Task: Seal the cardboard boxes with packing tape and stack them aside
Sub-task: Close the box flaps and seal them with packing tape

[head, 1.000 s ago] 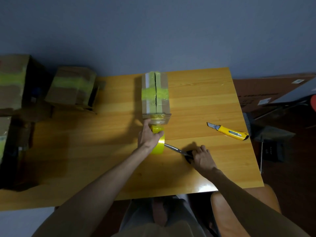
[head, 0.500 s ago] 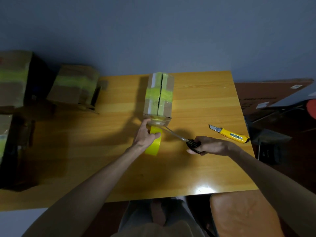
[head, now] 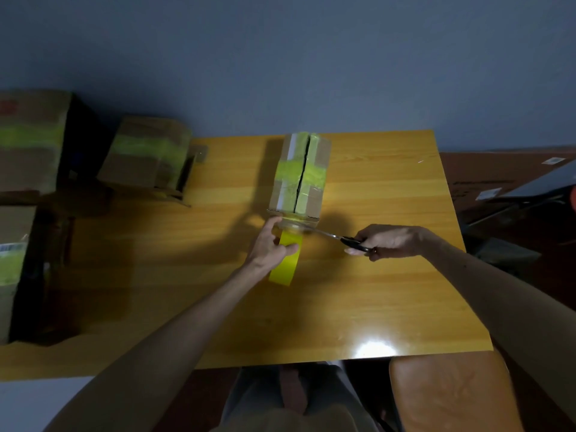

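Cardboard box (head: 313, 169): stands on the yellow wooden surface (head: 389, 291), just above the middle of the frame, with its long side running away from the camera. A dark seam splits its top, crossed by a band of yellow-green tape.
Tape roll (head: 282, 269): yellow, standing on edge just below the box's near end. A shiny strip (head: 294, 224) runs from it up onto that end.
Left hand (head: 268, 247): holds the roll, with the thumb laid across its yellow face. Its fingers (head: 271, 224) reach up to the lower left corner of the box.
Right hand (head: 389, 241): right of the box, fingers clamped round the dark handles of the scissors (head: 341, 239).
Scissors: the blades point left and up toward the strip at the box's near end. Whether they are apart or together cannot be told.
Other boxes (head: 146, 151): three more with yellow-green tape at the left of the frame, two in the upper left and one at the left edge lower down.
Seat (head: 452, 394): orange-brown, in the lower right of the frame, below the surface's near edge.
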